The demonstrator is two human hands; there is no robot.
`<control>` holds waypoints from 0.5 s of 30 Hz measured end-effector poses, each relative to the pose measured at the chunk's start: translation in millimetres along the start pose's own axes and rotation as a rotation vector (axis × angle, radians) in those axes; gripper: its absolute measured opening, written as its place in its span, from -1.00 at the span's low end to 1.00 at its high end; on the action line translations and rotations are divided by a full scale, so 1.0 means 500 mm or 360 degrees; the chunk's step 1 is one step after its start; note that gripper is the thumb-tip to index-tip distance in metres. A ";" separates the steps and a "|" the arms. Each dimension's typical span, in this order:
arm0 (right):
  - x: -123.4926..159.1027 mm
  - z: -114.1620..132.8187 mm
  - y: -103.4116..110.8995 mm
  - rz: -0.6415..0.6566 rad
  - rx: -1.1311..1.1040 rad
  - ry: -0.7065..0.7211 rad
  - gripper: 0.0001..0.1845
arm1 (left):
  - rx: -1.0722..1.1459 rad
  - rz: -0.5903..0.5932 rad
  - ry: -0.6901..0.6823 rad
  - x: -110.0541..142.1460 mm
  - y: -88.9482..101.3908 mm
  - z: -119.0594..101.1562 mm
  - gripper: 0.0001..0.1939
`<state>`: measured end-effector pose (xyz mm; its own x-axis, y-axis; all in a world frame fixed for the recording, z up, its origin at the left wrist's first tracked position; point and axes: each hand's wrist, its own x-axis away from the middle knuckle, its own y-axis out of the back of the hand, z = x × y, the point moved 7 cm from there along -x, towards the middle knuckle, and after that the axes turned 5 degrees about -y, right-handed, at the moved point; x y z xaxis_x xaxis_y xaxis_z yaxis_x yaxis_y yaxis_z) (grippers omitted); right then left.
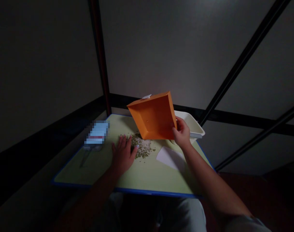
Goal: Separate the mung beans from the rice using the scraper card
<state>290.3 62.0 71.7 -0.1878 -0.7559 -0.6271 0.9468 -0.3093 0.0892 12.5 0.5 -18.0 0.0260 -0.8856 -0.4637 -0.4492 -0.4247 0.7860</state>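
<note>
An orange square tray (153, 116) is tipped up on its lower edge over a pile of small green-brown bits (142, 148) on the pale green table (142, 177). My right hand (182, 132) grips the tray's right edge, fingers wrapped round it. Flat on the table lies my left hand (123, 154), fingers stretched out and touching the left side of the pile.
A white tub (195, 126) stands behind the orange tray at the table's back right. A white sheet (170, 158) lies under my right wrist. A blurred-out white object (96, 134) sits at the left. The table has a blue rim; dark walls and bars surround it.
</note>
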 end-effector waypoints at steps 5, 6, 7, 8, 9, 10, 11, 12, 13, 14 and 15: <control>0.011 -0.004 -0.018 -0.0035 -0.0040 -0.0024 -0.53 | 0.0174 -0.0087 -0.0046 0.004 0.019 0.003 -0.43; 0.014 -0.004 -0.022 -0.0044 -0.0050 -0.0028 -0.54 | 0.0234 -0.0103 -0.0061 0.003 0.021 0.007 -0.43; 0.017 -0.004 -0.026 -0.0056 -0.0058 -0.0029 -0.55 | 0.0304 -0.0118 -0.0071 0.000 0.022 0.012 -0.42; 0.021 -0.004 -0.029 -0.0068 -0.0065 -0.0029 -0.55 | 0.0383 -0.0136 -0.0070 -0.004 0.022 0.019 -0.42; 0.024 -0.004 -0.031 -0.0081 -0.0070 -0.0028 -0.55 | 0.0470 -0.0154 -0.0061 -0.011 0.022 0.027 -0.43; 0.028 -0.004 -0.033 -0.0093 -0.0074 -0.0029 -0.55 | 0.0563 -0.0172 -0.0042 -0.018 0.022 0.036 -0.44; 0.031 -0.005 -0.034 -0.0101 -0.0076 -0.0032 -0.55 | 0.0660 -0.0191 -0.0014 -0.027 0.022 0.045 -0.45; 0.034 -0.006 -0.035 -0.0107 -0.0080 -0.0039 -0.54 | 0.0760 -0.0203 0.0016 -0.036 0.022 0.053 -0.48; 0.036 -0.007 -0.035 -0.0111 -0.0085 -0.0047 -0.54 | 0.0860 -0.0212 0.0045 -0.044 0.023 0.060 -0.48; 0.038 -0.010 -0.035 -0.0114 -0.0092 -0.0057 -0.53 | 0.0960 -0.0213 0.0074 -0.052 0.025 0.065 -0.52; 0.040 -0.012 -0.034 -0.0116 -0.0102 -0.0067 -0.53 | 0.1059 -0.0203 0.0091 -0.057 0.028 0.069 -0.54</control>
<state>271.8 55.6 53.0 -0.2667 -0.7567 -0.5969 0.9447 -0.3280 -0.0062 -25.3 26.5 -7.7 0.1539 -0.8526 -0.4995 -0.8930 -0.3364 0.2991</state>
